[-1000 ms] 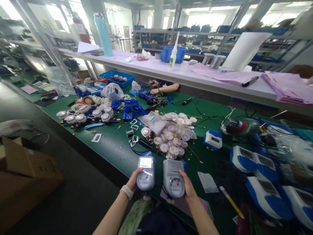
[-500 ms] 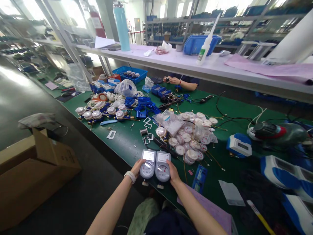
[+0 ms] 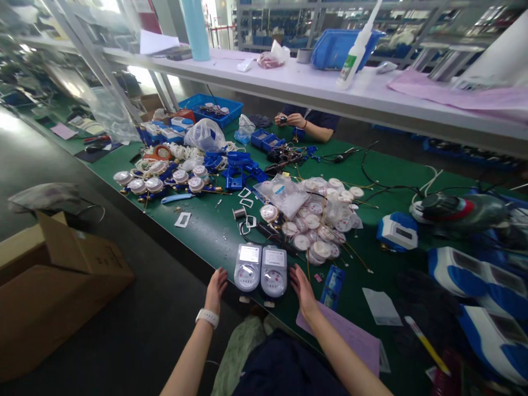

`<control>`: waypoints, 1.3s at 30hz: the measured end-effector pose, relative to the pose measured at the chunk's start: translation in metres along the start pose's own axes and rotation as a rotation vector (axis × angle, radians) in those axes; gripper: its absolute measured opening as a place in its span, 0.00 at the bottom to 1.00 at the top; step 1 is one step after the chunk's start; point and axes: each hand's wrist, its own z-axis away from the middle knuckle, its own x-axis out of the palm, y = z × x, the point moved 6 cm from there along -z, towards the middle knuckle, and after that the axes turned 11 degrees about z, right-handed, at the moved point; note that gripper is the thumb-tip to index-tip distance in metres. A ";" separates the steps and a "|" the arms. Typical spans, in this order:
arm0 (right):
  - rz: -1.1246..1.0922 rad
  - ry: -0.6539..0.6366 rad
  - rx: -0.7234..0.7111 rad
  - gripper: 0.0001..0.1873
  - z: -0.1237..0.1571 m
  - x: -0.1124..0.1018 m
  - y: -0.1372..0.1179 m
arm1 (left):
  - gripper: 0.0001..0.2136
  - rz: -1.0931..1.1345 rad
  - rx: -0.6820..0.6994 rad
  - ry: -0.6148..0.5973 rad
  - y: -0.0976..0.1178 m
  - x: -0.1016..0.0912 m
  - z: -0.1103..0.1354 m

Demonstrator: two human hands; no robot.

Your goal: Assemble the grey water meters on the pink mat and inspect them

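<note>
Two grey water meters stand side by side at the table's near edge: a left meter (image 3: 248, 268) and a right meter (image 3: 274, 271), each with a white label above a round dial. My left hand (image 3: 216, 287), with a white watch band at the wrist, is off to the left of the pair, fingers apart and holding nothing. Just right of the right meter, my right hand (image 3: 302, 290) is open too, not gripping it. Behind the meters lies a heap of round white dial units (image 3: 317, 231), partly under clear plastic bags (image 3: 282, 193).
A co-worker's hands (image 3: 295, 121) hold a small dark part under the shelf (image 3: 289, 82). Blue-and-white meters (image 3: 397, 231) stand at the right. A blue-handled knife (image 3: 177, 198) and a solder spool (image 3: 238, 213) lie left of centre. A cardboard box (image 3: 70, 286) is on the floor.
Both hands have let go of the two meters and moved outward, the left one further. The meters stay at the table edge. The view has tilted slightly downward.
</note>
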 end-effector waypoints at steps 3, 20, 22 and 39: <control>0.082 -0.026 0.003 0.48 0.023 -0.029 0.007 | 0.26 0.007 -0.026 0.163 -0.022 -0.043 0.030; 0.165 -0.102 -0.148 0.57 0.016 0.055 -0.001 | 0.33 -0.288 0.343 0.027 0.001 0.059 0.023; 0.160 -0.138 -0.158 0.58 0.018 0.056 -0.001 | 0.33 -0.274 0.343 -0.004 -0.001 0.056 0.021; 0.115 -0.174 -0.187 0.53 0.007 0.059 0.012 | 0.38 -0.153 0.298 -0.158 -0.003 0.055 0.014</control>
